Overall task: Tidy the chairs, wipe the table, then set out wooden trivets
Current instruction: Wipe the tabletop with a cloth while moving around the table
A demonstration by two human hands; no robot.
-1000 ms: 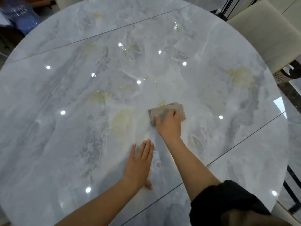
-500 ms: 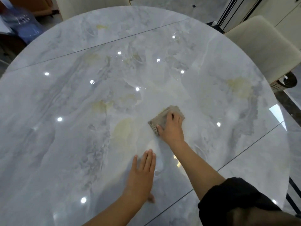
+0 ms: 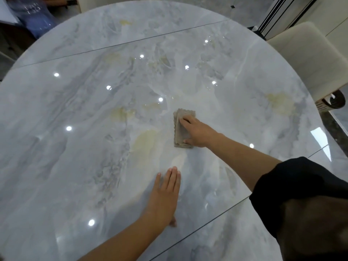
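Plastic showed blue at the far left, a pack (image 3: 35,17) lying beyond the rim of the grey marbled surface (image 3: 75,157). Nearer the middle, the left grip (image 3: 165,196) lay flat on the bare top, fingers straight and together, holding nothing and seemingly bracing the reach. Just left of the cloth sat a yellowish patch (image 3: 143,142); whether it was stain or veining could not be told. The folded tan cloth (image 3: 181,129) lay near the centre. The right grip (image 3: 199,131) pressed it down, fingers laid across it and thumb at its near end, flattened on it rather than clenched. A black sleeve (image 3: 293,185) covered that upper arm, and a cream chair (image 3: 305,61) stood close by the right rim. The step in hand looked to be the wiping, and no trivets were in view. To do it well, pressure ought to be even through the whole palm and strokes ought to overlap and work outward to the rim. Each seam (image 3: 120,46) deserved a pass along its length, and the cloth wanted refolding to a clean face once soiled. The glints (image 3: 68,128) of lamps on the gloss could help spot missed smears. Of writing, only pale print on the pack showed, too blurred to read.
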